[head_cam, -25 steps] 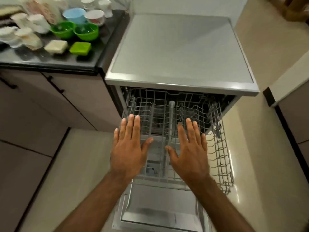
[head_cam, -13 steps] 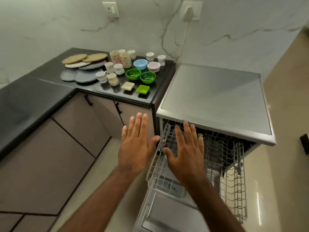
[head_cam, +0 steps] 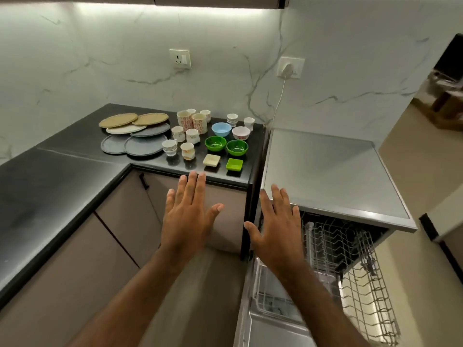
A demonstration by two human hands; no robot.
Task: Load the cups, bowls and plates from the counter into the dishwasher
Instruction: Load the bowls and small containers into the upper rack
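Note:
On the black counter [head_cam: 75, 156] lie overlapping grey and tan plates [head_cam: 142, 146], several patterned cups [head_cam: 187, 151], a blue bowl [head_cam: 221, 129], a white bowl [head_cam: 241, 133], two green bowls [head_cam: 215, 143], and two small square dishes, cream [head_cam: 211, 160] and green [head_cam: 234, 164]. The dishwasher [head_cam: 325, 176] stands at the right with its wire rack [head_cam: 350, 261] pulled out and bare. My left hand [head_cam: 186, 216] hovers flat, fingers spread, in front of the counter edge. My right hand [head_cam: 276, 234] is flat too, over the dishwasher's left front corner. Both hold nothing.
The counter runs in an L to the left over brown cabinet doors [head_cam: 120, 234]. A plug and white cable [head_cam: 281, 96] hang from the marble wall behind the dishwasher. The dishwasher door [head_cam: 270, 331] lies open below the rack. Beige floor extends to the right.
My view has lifted from the rack to the counter and wall. Both hands have risen and shifted left, away from the rack, still flat and holding nothing.

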